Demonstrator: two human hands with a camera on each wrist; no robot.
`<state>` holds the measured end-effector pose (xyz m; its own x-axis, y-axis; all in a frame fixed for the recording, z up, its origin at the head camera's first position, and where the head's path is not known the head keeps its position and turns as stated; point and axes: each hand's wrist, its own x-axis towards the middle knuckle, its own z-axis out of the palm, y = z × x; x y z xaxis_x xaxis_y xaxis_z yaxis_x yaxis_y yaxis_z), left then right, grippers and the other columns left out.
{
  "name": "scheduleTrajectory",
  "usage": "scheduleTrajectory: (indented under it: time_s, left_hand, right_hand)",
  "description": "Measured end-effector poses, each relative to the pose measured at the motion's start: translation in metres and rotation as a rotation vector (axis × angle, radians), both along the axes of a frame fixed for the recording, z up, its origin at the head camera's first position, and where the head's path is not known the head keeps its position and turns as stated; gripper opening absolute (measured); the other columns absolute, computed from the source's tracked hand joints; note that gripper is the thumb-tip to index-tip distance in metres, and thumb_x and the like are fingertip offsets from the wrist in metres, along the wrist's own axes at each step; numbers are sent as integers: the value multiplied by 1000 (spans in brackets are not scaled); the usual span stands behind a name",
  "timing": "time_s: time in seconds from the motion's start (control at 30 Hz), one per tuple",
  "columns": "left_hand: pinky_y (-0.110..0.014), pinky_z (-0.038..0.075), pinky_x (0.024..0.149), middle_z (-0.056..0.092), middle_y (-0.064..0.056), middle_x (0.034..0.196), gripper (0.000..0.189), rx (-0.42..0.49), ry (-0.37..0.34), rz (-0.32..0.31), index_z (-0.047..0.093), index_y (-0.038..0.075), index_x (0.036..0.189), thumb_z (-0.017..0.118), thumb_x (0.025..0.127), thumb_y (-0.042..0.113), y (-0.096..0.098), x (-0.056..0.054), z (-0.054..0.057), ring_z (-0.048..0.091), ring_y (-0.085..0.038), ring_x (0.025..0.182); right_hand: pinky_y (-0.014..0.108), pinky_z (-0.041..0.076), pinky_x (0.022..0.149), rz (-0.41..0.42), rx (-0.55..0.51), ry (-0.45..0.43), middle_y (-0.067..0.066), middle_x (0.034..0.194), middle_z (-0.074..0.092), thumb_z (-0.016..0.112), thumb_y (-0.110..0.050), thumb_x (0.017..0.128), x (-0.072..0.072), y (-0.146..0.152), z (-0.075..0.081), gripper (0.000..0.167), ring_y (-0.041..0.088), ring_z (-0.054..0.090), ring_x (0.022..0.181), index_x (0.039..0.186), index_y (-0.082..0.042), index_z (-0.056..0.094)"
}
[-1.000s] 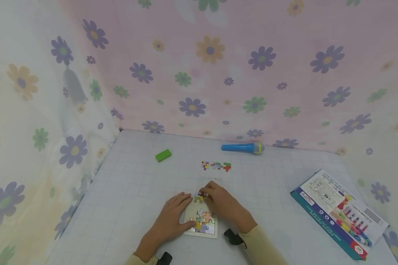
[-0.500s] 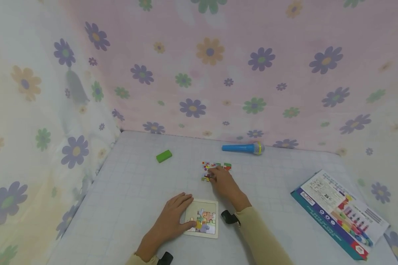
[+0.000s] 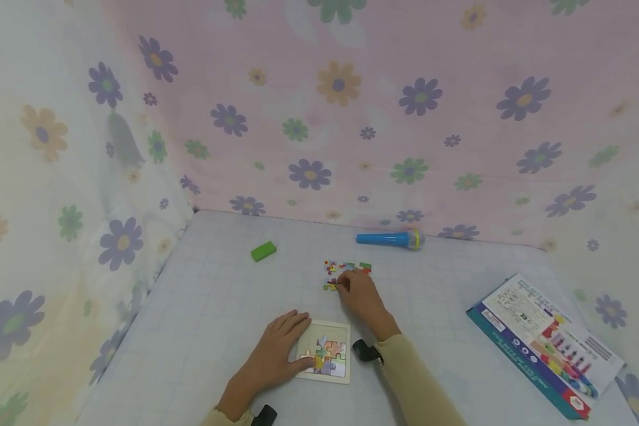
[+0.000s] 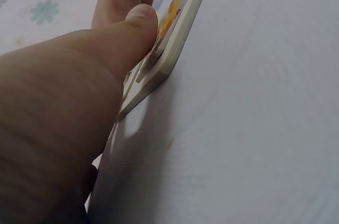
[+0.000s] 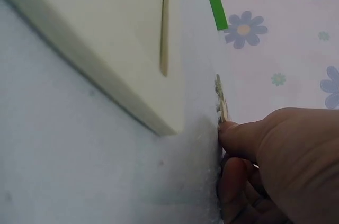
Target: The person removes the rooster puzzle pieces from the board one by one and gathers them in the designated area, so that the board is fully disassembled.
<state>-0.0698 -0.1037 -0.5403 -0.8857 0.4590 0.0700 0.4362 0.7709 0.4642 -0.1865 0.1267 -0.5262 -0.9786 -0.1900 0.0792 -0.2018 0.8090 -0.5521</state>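
Observation:
A square wooden puzzle board (image 3: 330, 328) lies near the front middle, its lower part filled with several joined pieces (image 3: 331, 349). My left hand (image 3: 274, 349) rests along its left side, fingers extended toward the upper corner and thumb lying over the lower pieces. Beyond the board, my right hand (image 3: 363, 297) pinches the edge of a colourful jigsaw piece (image 3: 330, 285) low at the tabletop. Seen from the right wrist, thumb and fingers meet at that thin piece (image 5: 221, 97). Just behind it lie more loose pieces (image 3: 331, 267), partly covered by the right fingers.
A green block (image 3: 263, 251) lies at the back left. Along the back edge is a blue toy microphone (image 3: 389, 238). A printed box (image 3: 543, 343) sits at the right. Flowered cloth (image 3: 362, 106) hangs behind and beside the table.
My right hand has carried the jigsaw piece from the board's upper edge back to the loose pieces, where it now stays almost still. The left hand keeps its place on the board.

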Motion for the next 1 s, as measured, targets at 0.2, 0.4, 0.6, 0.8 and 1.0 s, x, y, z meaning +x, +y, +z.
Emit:
scheduleTrajectory:
  time_s: [0.2, 0.4, 0.6, 0.8, 1.0]
  left_hand:
    - [-49, 33, 125, 44, 2, 160, 85, -22, 10, -12, 45, 16, 155, 73, 87, 59, -2, 1, -1, 34, -25, 152]
    - [-49, 36, 123, 45, 2, 159, 86, -26, 51, -19, 46, 16, 154, 72, 87, 62, -3, 0, -6, 36, -24, 151]
    - [-49, 34, 125, 44, 2, 160, 84, -24, 7, -18, 45, 16, 155, 72, 87, 59, -3, 1, -4, 35, -25, 152]
    - [-48, 34, 125, 44, 2, 160, 84, -26, 10, -22, 45, 16, 155, 73, 87, 58, -2, 0, -3, 34, -24, 152]
    - [-49, 35, 124, 45, 1, 159, 84, -20, 32, -23, 46, 16, 154, 74, 86, 57, -2, -1, -5, 35, -24, 152]
  right_hand:
    - [35, 54, 75, -36, -40, -25, 4, 89, 68, 73, -11, 92, -1, -1, -1, 4, 15, 60, 82, 95, -8, 72]
    - [35, 55, 75, -53, -59, -19, 4, 88, 69, 73, -12, 93, 1, -2, -1, 5, 16, 61, 81, 94, -8, 73]
    - [34, 55, 73, -47, -63, -14, 4, 89, 69, 72, -13, 93, 1, -2, -4, 7, 15, 61, 80, 97, -8, 74]
    - [33, 54, 73, -67, -53, 2, 4, 89, 69, 73, -14, 93, 1, -4, -5, 6, 16, 61, 80, 95, -9, 74]
    - [34, 55, 73, -67, -86, -3, 6, 91, 70, 73, -13, 93, 2, -2, -4, 9, 16, 62, 81, 99, -7, 74]
